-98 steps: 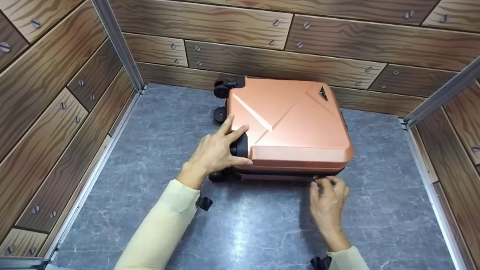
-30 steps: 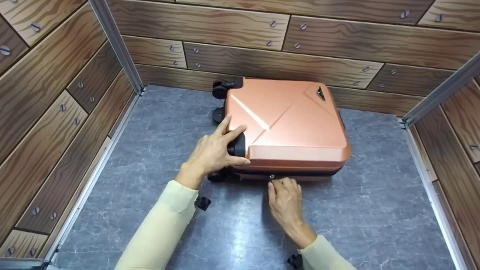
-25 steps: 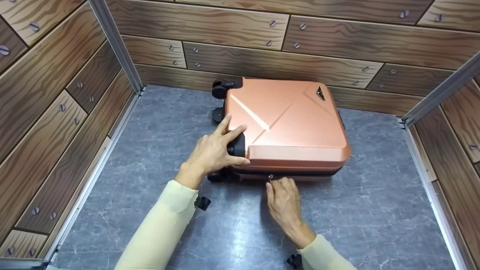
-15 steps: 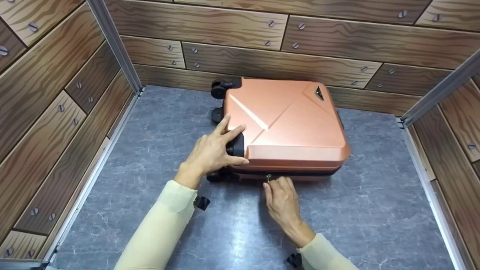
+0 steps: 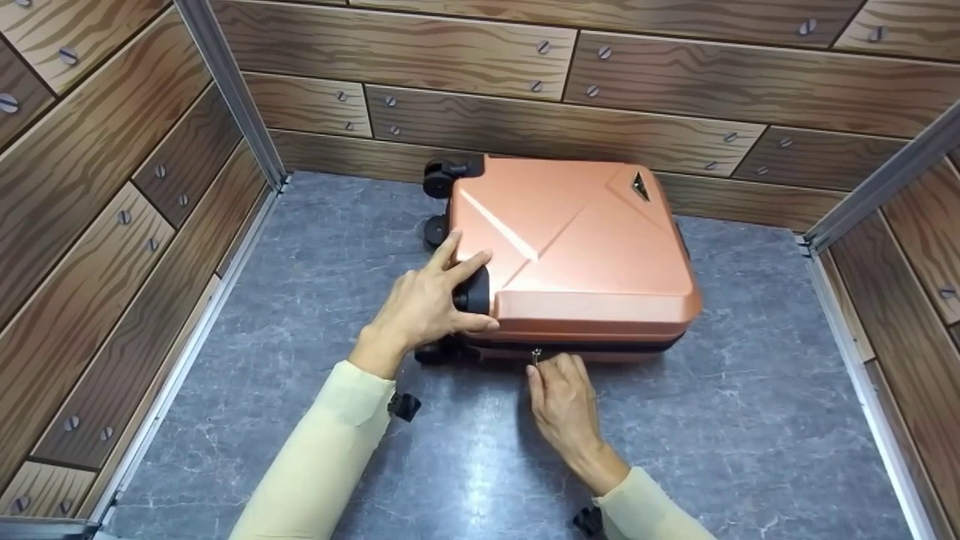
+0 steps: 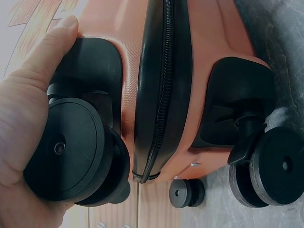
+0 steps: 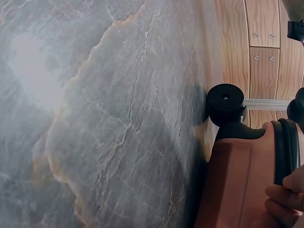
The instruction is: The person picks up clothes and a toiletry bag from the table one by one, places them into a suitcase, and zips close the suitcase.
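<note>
An orange hard-shell suitcase [image 5: 592, 247] lies flat on the floor, its black wheels [image 5: 442, 178] pointing left. My left hand [image 5: 420, 307] grips the near wheel-end corner: two fingers lie on the top shell and the thumb on the front side. In the left wrist view, the palm is against a black wheel [image 6: 66, 149], beside the zipper [image 6: 165, 71] in its black band. My right hand [image 5: 566, 405] pinches a small metal zipper pull [image 5: 536, 355] on the near side, left of the middle. The right wrist view shows only its fingertips [image 7: 285, 199] at the zipper band.
Grey marbled floor [image 5: 765, 390] surrounds the suitcase. The wood-patterned back wall [image 5: 480, 97] stands close behind it. Side panels [image 5: 112, 247] rise left and right, with metal rails [image 5: 169, 390] along the floor edges.
My right hand has drawn the zipper pull leftward along the near side from close to the right end, slowing in the last half second. My left hand stays at its corner.
</note>
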`<action>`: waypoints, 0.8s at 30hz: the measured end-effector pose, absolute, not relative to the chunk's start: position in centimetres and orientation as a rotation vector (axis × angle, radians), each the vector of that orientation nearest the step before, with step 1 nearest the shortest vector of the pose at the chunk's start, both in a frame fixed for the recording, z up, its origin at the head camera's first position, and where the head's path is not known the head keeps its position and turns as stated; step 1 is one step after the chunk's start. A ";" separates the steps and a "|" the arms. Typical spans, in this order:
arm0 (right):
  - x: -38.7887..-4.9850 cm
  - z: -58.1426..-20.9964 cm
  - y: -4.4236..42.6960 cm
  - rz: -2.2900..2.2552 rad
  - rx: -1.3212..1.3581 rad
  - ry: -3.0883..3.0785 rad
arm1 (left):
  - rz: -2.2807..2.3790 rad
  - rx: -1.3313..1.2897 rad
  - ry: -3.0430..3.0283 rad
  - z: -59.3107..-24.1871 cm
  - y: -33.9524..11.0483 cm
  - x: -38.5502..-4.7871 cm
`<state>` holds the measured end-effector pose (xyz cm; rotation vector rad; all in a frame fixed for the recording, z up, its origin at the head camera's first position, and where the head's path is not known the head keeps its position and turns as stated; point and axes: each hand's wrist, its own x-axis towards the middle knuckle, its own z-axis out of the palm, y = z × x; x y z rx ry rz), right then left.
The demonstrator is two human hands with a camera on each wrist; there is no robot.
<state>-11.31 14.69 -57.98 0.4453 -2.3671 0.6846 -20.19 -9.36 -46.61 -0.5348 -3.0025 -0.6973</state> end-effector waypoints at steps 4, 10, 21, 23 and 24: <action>-11.4 -58.0 14.6 0.685 0.444 -2.367 | -0.693 -0.534 -3.001 -46.6 -9.5 -20.2; -11.3 -58.1 14.6 0.651 0.426 -2.394 | -0.680 -0.541 -2.979 -46.7 -9.5 -20.2; -11.3 -58.0 15.3 0.667 0.323 -2.392 | -0.686 -0.549 -2.990 -46.8 -9.3 -20.1; -11.3 -57.9 15.1 0.698 0.330 -2.385 | -0.685 -0.550 -2.994 -46.7 -9.4 -20.1; -11.3 -57.8 15.0 0.709 0.337 -2.382 | -0.688 -0.549 -2.996 -46.7 -9.4 -20.1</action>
